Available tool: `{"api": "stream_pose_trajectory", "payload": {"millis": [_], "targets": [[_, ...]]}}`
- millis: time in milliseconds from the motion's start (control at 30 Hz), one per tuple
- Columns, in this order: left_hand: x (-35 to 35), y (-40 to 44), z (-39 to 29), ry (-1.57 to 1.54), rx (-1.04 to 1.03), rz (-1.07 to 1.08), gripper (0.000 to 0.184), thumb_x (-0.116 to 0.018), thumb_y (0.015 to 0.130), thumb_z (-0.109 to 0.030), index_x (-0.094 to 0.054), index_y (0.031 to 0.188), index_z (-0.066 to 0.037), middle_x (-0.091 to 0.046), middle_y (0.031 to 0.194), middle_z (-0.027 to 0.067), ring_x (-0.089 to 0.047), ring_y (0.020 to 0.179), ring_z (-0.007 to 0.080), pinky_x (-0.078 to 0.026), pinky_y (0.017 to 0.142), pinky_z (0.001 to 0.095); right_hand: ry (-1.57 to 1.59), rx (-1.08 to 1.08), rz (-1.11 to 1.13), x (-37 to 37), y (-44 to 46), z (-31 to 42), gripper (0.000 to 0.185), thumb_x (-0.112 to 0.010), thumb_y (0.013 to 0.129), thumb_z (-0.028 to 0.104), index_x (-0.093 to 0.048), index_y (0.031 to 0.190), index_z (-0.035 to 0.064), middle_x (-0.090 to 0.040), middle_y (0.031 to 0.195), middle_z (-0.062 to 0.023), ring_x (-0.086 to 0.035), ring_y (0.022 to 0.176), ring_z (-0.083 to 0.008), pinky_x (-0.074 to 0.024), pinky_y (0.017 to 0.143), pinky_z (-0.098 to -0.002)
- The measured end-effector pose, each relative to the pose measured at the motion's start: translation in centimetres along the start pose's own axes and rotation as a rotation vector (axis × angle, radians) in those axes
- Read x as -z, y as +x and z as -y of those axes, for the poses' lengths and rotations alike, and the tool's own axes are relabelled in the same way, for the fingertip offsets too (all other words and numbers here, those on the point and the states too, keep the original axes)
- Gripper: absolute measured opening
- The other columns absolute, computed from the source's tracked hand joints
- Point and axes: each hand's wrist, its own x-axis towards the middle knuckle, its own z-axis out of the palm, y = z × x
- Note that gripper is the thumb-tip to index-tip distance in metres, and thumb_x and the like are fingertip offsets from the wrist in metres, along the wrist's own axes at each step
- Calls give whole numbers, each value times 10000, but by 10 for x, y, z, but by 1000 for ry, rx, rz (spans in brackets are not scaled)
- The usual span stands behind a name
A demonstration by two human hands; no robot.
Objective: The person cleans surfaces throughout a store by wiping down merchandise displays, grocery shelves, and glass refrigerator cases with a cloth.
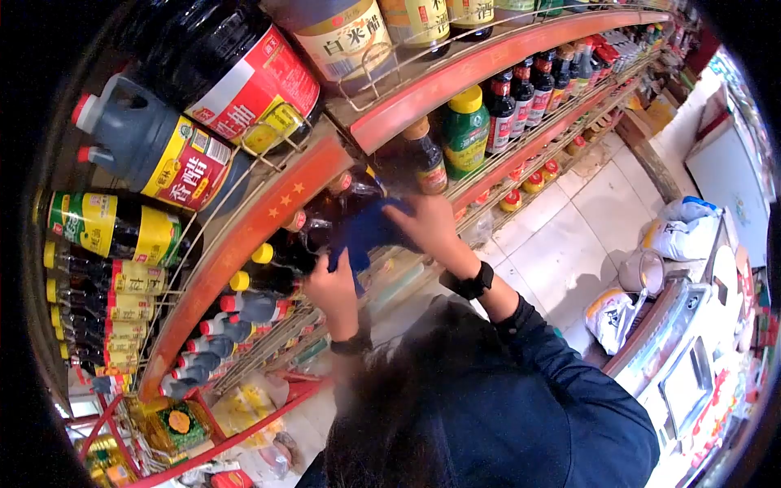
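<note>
A dark blue cloth (pixel 370 232) is stretched between my two hands in front of the shelf bottles. My left hand (pixel 332 289) pinches its lower left edge, near yellow-capped dark bottles (pixel 272 264). At the cloth's upper right edge, my right hand (pixel 431 232) has its fingers closed on it, just below a brown-capped dark bottle (pixel 425 163). Dark bottles with reddish caps (pixel 321 211) lie behind the cloth and are partly hidden. A green bottle with a yellow cap (pixel 466 134) is at the upper right of my right hand.
Red shelf edges (pixel 488 69) with wire rails run along the bottle rows. Large jugs (pixel 167 154) occupy the upper left. Tiled floor (pixel 561 220) shows at right, beside white bags (pixel 610 317) and a glass-topped counter (pixel 683 382). A red-framed rack (pixel 228 443) stands at lower left.
</note>
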Motion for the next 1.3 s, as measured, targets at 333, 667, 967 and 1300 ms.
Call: {"api": "stream_pose_trajectory", "payload": {"millis": [333, 667, 967, 1300], "targets": [[-36, -67, 18, -158, -23, 483, 470, -695, 845, -420, -677, 837, 49, -562, 604, 234, -518, 497, 342, -416, 504, 419, -134, -189, 76, 2, -61, -64, 364, -662, 838, 438, -728, 846, 80, -649, 701, -170, -639, 674, -358, -507, 597, -428], [-78, 8, -88, -461, -138, 117, 291, -583, 960, -285, -642, 1013, -5, -667, 799, 143, -608, 639, 283, -463, 592, 391, 60, -189, -235, 80, 27, -49, 405, -647, 857, 407, -676, 840, 4, -612, 667, -216, -614, 608, -378, -475, 566, -436], [-139, 7, -110, 6, -150, -116, 291, -537, 982, -324, -553, 1083, -51, -541, 582, 146, -488, 480, 283, -326, 454, 426, -12, -50, -76, 86, 61, -88, 479, -647, 849, 440, -670, 776, -33, -600, 655, -250, -605, 617, -406, -481, 575, -461], [-121, -8, -170, 15, 86, 89, 251, -521, 1000, -321, -549, 1110, -98, -342, 548, 64, -298, 462, 182, -229, 460, 384, 90, 40, 88, 137, 70, -132, 448, -674, 833, 432, -672, 755, -10, -598, 639, -228, -594, 605, -401, -472, 556, -458]]}}
